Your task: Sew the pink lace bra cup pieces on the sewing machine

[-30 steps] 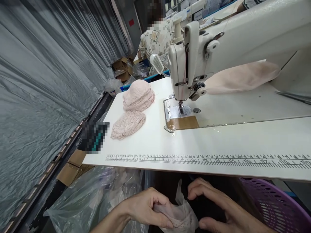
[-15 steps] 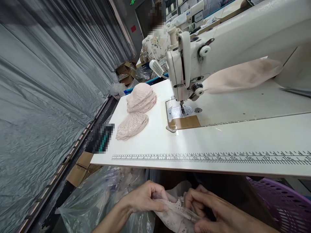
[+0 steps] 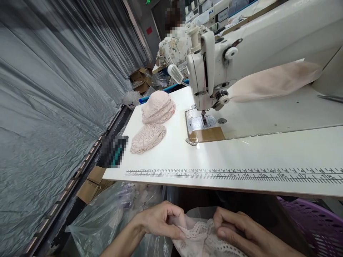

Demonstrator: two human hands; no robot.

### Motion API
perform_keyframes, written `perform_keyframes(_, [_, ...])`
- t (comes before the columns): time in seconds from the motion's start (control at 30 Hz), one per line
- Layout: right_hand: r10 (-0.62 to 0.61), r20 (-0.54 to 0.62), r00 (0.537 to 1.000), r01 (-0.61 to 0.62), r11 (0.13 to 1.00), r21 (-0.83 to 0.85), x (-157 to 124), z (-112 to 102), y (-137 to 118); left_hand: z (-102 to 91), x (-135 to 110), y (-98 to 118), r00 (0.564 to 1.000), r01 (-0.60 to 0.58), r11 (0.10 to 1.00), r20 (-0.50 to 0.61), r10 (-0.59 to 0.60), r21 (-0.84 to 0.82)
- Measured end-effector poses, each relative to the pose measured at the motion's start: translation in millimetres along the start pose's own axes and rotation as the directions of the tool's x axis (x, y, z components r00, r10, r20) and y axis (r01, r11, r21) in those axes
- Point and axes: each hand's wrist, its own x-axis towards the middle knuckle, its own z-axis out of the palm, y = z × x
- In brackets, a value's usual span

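Note:
Below the table's front edge, my left hand (image 3: 165, 222) pinches a pale pink lace fabric piece (image 3: 206, 237) between thumb and fingers. My right hand (image 3: 238, 228) grips the same lace piece farther right, with its scalloped eyelet trim stretched between the two hands. A seam line runs down the middle of the lace. On the table beyond lie a stack of pink molded cups (image 3: 158, 107) and a stack of pink lace pieces (image 3: 148, 138). Neither hand touches these stacks.
A white sewing machine (image 3: 203, 75) stands on the white table (image 3: 171, 157), which has a printed ruler along its front. Pink fabric (image 3: 278, 80) lies under the machine arm. A purple basket (image 3: 318, 225), plastic bags (image 3: 107, 214) and a seated person (image 3: 175, 46) are around.
The lace piece has been spread wider, so its scalloped trim and seam now show. My right hand has shifted slightly right, and the whole view has moved a little.

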Motion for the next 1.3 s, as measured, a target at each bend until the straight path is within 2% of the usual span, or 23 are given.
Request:
perform_keyframes(0.17, [-0.081, -0.04, 0.996, 0.075, 0.989, -0.128, 7.4, 2.2, 11.6, -1.5, -0.3, 4.7, 0.997, -0.021, 0.998, 0.074, 0.017, 0.056])
perform_keyframes(0.27, [-0.202, -0.111, 0.973, 0.177, 0.964, -0.198, 12.1, 3.1, 16.7, -1.3, 0.6, 3.9, 0.995, -0.03, 0.995, 0.102, 0.02, 0.096])
perform_keyframes(0.37, [-0.297, -0.104, 0.949, 0.274, 0.943, -0.189, 12.6, 0.1, 14.3, 0.2, 1.2, 3.8, 0.992, -0.032, 0.992, 0.125, 0.016, 0.123])
perform_keyframes(0.43, [-0.244, -0.05, 0.968, 0.237, 0.964, -0.119, 11.7, -4.3, 8.1, 2.0, 1.8, 6.2, 0.989, -0.032, 0.991, 0.149, 0.012, 0.129])
perform_keyframes(0.5, [-0.156, 0.064, 0.986, 0.159, 0.986, -0.048, 12.6, -8.5, -0.3, 4.1, 2.7, 11.2, 0.983, -0.032, 0.99, 0.184, 0.006, 0.14])
perform_keyframes(0.57, [-0.136, 0.194, 0.972, 0.144, 0.989, -0.027, 16.5, -10.7, -8.3, 5.7, 3.4, 17.6, 0.978, -0.045, 0.983, 0.209, 0.007, 0.177])
perform_keyframes(0.63, [-0.178, 0.26, 0.949, 0.199, 0.979, -0.055, 21.8, -11.2, -13.8, 6.3, 3.3, 23.5, 0.979, -0.067, 0.971, 0.204, 0.02, 0.228])
perform_keyframes(0.7, [-0.186, 0.249, 0.95, 0.219, 0.97, -0.11, 25.6, -11.6, -16.1, 5.9, 1.9, 27.7, 0.985, -0.083, 0.96, 0.168, 0.038, 0.269])
perform_keyframes(0.83, [-0.103, 0.222, 0.97, 0.14, 0.978, -0.155, 22.4, -16.4, -12.4, 4.3, -1.5, 30.5, 0.993, -0.084, 0.961, 0.097, 0.061, 0.264])
perform_keyframes(1.0, [-0.001, 0.252, 0.968, 0.037, 0.99, -0.136, 14.2, -26.5, -9.3, 3.3, 0.0, 30.6, 0.991, -0.095, 0.971, 0.11, 0.072, 0.221])
perform_keyframes(1.13, [-0.108, 0.334, 0.936, 0.174, 0.969, -0.175, 20.2, -30.3, -17.8, 3.8, 2.4, 30.9, 0.994, -0.062, 0.972, 0.096, 0.041, 0.226])
perform_keyframes(1.2, [-0.167, 0.325, 0.931, 0.235, 0.954, -0.185, 24.9, -28.6, -23.1, 4.8, 2.6, 31.2, 0.997, -0.051, 0.971, 0.067, 0.036, 0.232])
perform_keyframes(1.3, [-0.2, 0.32, 0.926, 0.254, 0.958, -0.136, 28.5, -24.3, -28.9, 6.0, 1.3, 31.1, 0.999, -0.039, 0.98, 0.003, 0.039, 0.196])
